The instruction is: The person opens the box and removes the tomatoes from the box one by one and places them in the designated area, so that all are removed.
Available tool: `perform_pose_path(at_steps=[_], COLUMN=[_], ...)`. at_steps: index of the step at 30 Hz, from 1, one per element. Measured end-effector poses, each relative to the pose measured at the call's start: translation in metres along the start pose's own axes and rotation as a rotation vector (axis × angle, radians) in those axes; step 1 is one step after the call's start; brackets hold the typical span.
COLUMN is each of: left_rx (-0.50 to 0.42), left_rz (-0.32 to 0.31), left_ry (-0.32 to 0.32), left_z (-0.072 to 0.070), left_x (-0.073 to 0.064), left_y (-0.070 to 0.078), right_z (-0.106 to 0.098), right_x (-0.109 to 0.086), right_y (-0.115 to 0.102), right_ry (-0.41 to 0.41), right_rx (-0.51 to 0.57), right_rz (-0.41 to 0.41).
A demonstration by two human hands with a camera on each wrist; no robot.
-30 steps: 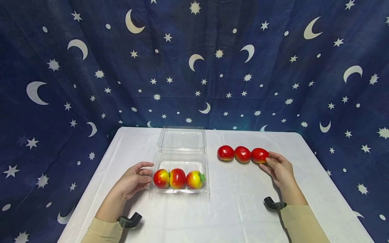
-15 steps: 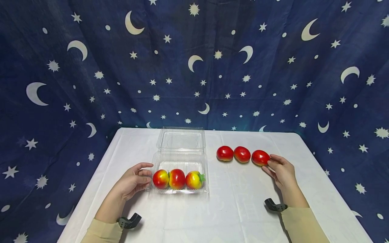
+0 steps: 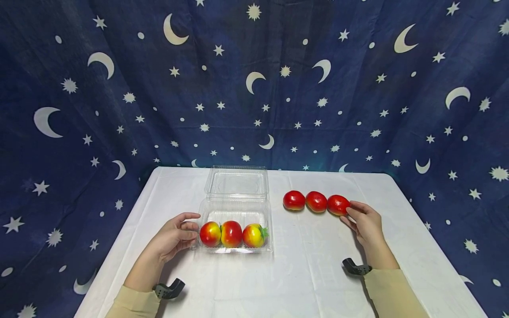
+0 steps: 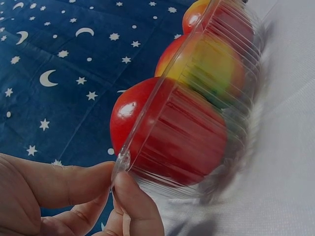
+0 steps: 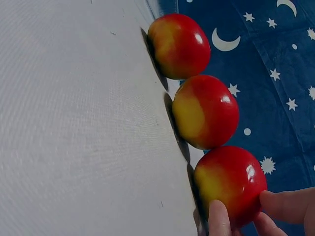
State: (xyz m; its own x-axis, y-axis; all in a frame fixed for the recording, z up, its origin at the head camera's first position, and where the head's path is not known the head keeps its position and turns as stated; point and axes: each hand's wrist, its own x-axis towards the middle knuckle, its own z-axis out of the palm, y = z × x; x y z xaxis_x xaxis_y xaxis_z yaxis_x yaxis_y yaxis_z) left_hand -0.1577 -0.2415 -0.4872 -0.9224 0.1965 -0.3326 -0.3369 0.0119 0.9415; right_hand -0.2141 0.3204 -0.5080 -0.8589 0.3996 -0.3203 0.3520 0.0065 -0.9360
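My left hand (image 3: 175, 236) is at the left side of a clear plastic clamshell box (image 3: 258, 216); in the left wrist view its thumb and finger pinch the box's rim (image 4: 123, 160). Inside the box, a front row holds three glossy red-and-yellow fruits (image 3: 232, 234), the right one with a green leaf. My right hand (image 3: 366, 223) grips the rightmost red fruit (image 3: 338, 205) of a row on the table, thumb and fingers at its near right end. To its left lie a middle fruit (image 3: 316, 202) and a left fruit (image 3: 294, 200), set side by side.
The box's lid (image 3: 236, 182) lies folded open toward the back edge of the table. A white cloth covers the table (image 3: 294, 274). Behind it hangs a dark blue curtain (image 3: 222, 145) with moons and stars.
The rightmost fruit was drawn a little right, opening a gap, and is now back up against the middle one with my right hand on it. My left hand has stayed at the box.
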Motion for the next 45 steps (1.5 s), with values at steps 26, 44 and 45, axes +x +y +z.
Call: perform_pose_path(at_steps=[26, 44, 45], left_rx=[0.004, -0.001, -0.001], left_rz=[0.004, 0.003, 0.002], left_ry=[0.0, 0.001, 0.002], left_z=[-0.001, 0.0, 0.0], left_x=[0.001, 0.0, 0.001], left_y=[0.0, 0.0, -0.001], right_z=[-0.007, -0.021, -0.021], right_x=[-0.005, -0.021, -0.023], right_y=[-0.004, -0.015, -0.016], right_ry=[-0.024, -0.038, -0.044], right_rx=[0.004, 0.126, 0.142], right_rz=[0.02, -0.031, -0.035])
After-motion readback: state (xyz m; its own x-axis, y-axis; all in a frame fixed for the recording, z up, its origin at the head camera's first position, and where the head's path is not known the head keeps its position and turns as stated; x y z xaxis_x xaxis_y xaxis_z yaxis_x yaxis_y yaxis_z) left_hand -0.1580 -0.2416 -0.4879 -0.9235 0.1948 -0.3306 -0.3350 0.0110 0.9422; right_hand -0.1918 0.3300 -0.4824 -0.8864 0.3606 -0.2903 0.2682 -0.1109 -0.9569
